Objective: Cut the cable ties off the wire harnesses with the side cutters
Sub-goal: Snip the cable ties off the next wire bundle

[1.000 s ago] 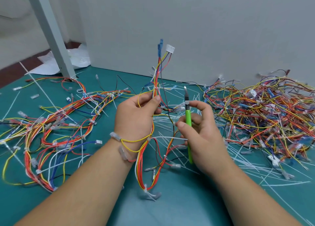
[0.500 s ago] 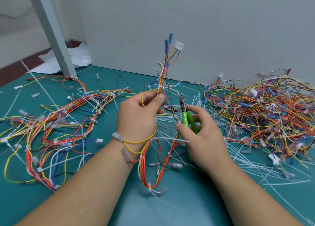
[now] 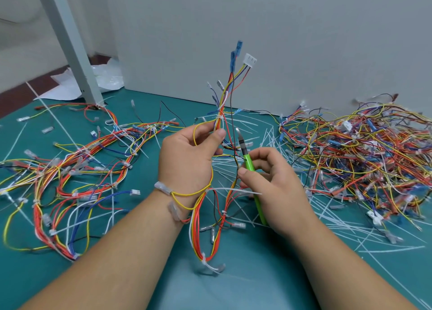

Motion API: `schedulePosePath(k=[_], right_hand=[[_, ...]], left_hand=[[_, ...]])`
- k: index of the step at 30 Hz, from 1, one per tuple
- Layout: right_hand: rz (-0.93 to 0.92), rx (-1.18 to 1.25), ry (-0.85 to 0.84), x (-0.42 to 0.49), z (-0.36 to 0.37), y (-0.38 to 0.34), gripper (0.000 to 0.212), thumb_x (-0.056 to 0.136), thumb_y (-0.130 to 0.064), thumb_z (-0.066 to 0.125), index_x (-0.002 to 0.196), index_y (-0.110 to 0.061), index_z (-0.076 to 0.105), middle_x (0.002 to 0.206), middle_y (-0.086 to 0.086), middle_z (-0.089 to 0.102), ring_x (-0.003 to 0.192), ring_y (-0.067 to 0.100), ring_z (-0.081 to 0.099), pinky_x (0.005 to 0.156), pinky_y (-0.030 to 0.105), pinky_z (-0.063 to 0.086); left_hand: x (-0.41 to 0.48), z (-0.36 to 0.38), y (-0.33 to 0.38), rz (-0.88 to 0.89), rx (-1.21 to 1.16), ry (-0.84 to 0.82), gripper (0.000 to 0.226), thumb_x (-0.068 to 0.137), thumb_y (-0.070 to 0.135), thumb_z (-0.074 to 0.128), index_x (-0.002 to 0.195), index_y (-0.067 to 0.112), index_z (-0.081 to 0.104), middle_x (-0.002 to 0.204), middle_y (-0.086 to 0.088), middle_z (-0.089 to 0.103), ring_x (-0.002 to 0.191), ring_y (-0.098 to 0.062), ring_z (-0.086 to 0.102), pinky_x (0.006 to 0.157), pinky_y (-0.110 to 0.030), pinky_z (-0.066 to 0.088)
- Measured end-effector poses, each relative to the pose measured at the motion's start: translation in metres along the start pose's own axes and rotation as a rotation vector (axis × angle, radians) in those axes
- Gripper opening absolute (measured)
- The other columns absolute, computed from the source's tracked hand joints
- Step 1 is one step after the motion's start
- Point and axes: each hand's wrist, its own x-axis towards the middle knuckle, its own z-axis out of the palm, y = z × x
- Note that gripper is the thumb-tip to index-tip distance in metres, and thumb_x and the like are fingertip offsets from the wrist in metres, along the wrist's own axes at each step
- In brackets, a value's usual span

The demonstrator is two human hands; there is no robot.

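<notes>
My left hand (image 3: 187,160) pinches a wire harness (image 3: 228,94) of red, yellow and blue wires and holds it upright above the green mat. A white cable tie (image 3: 219,117) circles the bundle just above my thumb. The harness ends in blue terminals and a white connector (image 3: 250,60) at the top, and its lower part loops over my left wrist. My right hand (image 3: 273,185) grips the green-handled side cutters (image 3: 248,162). Their metal jaws point up, a little right of the bundle.
A big tangle of harnesses (image 3: 364,155) lies at the right and another harness pile (image 3: 70,169) at the left. Cut white ties (image 3: 275,141) litter the green mat (image 3: 245,270). A grey post (image 3: 70,43) stands at the back left, a white wall behind.
My left hand has raised the harness higher. The side cutters came up and tilted left toward the bundle, and their handles, spread half a second ago, are together now.
</notes>
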Motion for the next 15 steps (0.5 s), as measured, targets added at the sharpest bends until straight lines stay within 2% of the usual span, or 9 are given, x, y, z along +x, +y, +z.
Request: schedulePosePath(k=[5,9,11,15], right_hand=[[0.0,0.062,-0.001,-0.0011,0.0014,0.0022,0.042,0.07,-0.051,0.07,0.104,-0.028,0.063,0.095,-0.001,0.072,0.092,0.03,0.07,0.094,0.055,0.055],[-0.033,0.068,0.025,-0.0013,0.0034,0.002,0.038,0.072,-0.051,0.069,0.103,-0.029,0.062,0.091,0.0,0.072,0.09,0.031,0.067,0.083,0.042,0.055],[-0.056,0.045,0.041,-0.0021,0.0037,0.0014,0.035,0.072,-0.05,0.069,0.101,-0.031,0.062,0.088,-0.002,0.072,0.086,0.027,0.065,0.079,0.035,0.052],[-0.092,-0.071,0.115,-0.0023,0.0036,-0.0002,0.032,0.071,-0.046,0.073,0.098,-0.033,0.062,0.086,-0.009,0.07,0.081,0.014,0.065,0.078,0.035,0.055]], left_hand=[[-0.0027,0.0017,-0.0007,-0.001,0.022,-0.039,0.006,0.087,0.012,0.077,0.092,0.014,0.079,0.081,-0.002,0.078,0.068,-0.014,0.07,0.07,-0.026,0.056],[-0.0032,0.0021,-0.0004,0.0,0.005,-0.046,0.007,0.087,0.011,0.077,0.089,0.018,0.079,0.079,0.002,0.077,0.067,-0.013,0.07,0.068,-0.022,0.054],[-0.0034,0.0019,-0.0001,0.0,-0.001,-0.051,0.009,0.087,0.011,0.077,0.088,0.02,0.079,0.079,0.002,0.078,0.067,-0.012,0.07,0.067,-0.021,0.054],[-0.0051,0.0025,0.0011,-0.006,0.008,-0.054,0.011,0.086,0.01,0.078,0.087,0.021,0.079,0.076,0.004,0.077,0.066,-0.011,0.07,0.064,-0.018,0.052]])
